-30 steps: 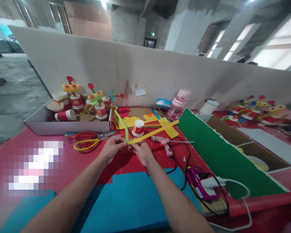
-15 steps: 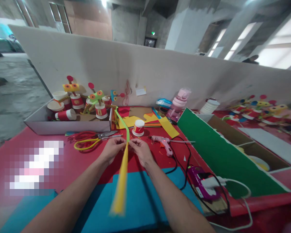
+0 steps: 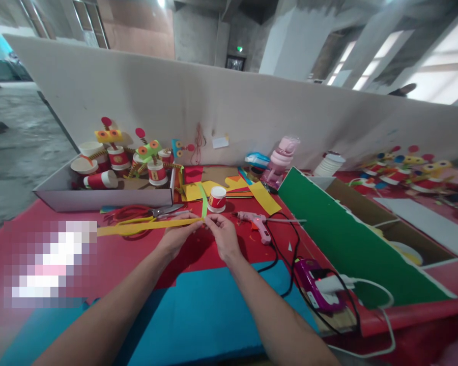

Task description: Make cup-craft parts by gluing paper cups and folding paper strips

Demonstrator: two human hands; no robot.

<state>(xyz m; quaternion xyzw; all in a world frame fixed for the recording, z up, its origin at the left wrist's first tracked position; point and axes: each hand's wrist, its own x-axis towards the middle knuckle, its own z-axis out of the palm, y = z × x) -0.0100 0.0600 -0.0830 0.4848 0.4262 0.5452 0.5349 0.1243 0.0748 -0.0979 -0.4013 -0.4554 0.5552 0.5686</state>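
A yellow paper strip (image 3: 148,225) stretches leftward from my fingers, and a green paper strip (image 3: 204,203) rises away from the same spot, the two crossing there. My left hand (image 3: 180,235) pinches the yellow strip near the crossing. Right beside it, my right hand (image 3: 222,235) has its thumb and fingers closed on the joined strips. Just beyond my fingers stands a red and white paper cup (image 3: 217,199). Yellow-handled scissors (image 3: 137,223) lie to the left, partly under the yellow strip.
A pink glue gun (image 3: 256,223) with a black cord lies at right, near a purple power socket (image 3: 318,285). A white box (image 3: 110,200) of cup figures stands at back left, a green-sided box (image 3: 351,244) at right. Blue sheets (image 3: 213,310) lie in front.
The yellow strip has swung from pointing toward me to pointing left. The green strip's far end has come nearer and now looks shorter. Both hands remain close together.
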